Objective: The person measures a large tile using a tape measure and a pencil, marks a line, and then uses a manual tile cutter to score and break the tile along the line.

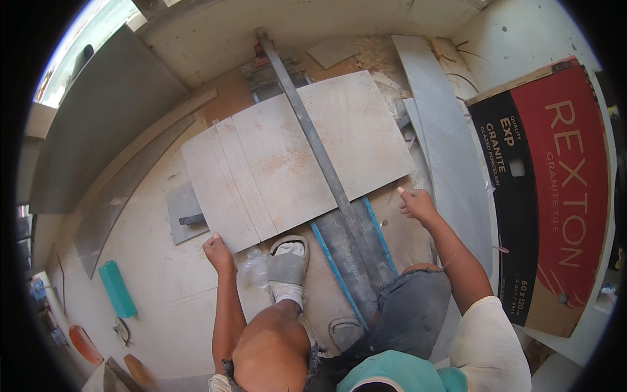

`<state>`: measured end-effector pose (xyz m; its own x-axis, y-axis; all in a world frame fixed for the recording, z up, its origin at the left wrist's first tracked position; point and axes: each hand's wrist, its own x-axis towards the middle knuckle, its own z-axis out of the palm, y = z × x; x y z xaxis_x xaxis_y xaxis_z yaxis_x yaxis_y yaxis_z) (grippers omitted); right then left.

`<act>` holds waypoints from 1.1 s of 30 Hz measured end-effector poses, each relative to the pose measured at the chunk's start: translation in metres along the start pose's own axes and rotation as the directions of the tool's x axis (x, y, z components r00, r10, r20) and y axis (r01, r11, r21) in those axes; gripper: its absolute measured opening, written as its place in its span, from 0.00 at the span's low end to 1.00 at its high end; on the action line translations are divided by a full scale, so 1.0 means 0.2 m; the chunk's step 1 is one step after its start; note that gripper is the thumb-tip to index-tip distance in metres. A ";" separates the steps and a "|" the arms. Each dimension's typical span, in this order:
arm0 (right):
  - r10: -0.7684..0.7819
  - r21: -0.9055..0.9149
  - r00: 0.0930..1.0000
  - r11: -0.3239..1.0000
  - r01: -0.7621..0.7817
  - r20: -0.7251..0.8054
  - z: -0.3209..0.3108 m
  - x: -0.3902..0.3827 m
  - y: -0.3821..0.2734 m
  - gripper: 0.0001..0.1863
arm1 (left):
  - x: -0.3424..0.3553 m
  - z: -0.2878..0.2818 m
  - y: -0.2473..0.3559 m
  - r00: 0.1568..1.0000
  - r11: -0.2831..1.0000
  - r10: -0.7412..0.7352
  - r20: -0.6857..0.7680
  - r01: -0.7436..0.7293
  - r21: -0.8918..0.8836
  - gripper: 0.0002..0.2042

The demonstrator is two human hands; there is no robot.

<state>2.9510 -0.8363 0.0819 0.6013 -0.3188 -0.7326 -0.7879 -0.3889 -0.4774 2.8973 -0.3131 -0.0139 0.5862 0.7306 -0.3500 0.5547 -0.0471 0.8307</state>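
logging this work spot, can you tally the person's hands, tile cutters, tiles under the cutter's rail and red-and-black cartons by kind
Hands (left hand, right hand): 2
Tile cutter: 1
Tile under the rail: 1
Red-and-black carton: 1
Total: 5

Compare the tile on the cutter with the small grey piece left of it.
Size: the pale tile is far larger than the grey piece.
Surface: pale tile has reddish smears and straight lines; grey piece is plainer, darker.
Position: pale tile crosses the cutter under a metal bar; grey piece lies on the floor.
Shared: both flat, straight-edged.
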 end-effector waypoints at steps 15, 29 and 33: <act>0.129 0.168 0.987 0.975 -0.143 0.091 0.24 0.16 -0.28 0.26 | 0.00 0.30 0.28 0.988 0.983 0.133 0.078 -0.141 0.116 0.14; 0.224 0.762 0.972 0.641 -0.096 -0.066 0.35 0.31 -0.28 0.16 | 0.00 0.33 0.28 0.981 0.957 0.052 0.187 -0.102 0.270 0.20; 0.210 0.759 0.977 0.642 -0.105 -0.042 0.34 0.32 -0.28 0.16 | -0.05 0.33 0.28 0.982 0.963 0.084 0.170 -0.124 0.240 0.18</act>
<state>3.0238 -0.7766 0.0288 0.4277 -0.4295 -0.7954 -0.6699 0.4402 -0.5979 2.9627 -0.3681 0.0078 0.7229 0.5975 -0.3471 0.6029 -0.2999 0.7393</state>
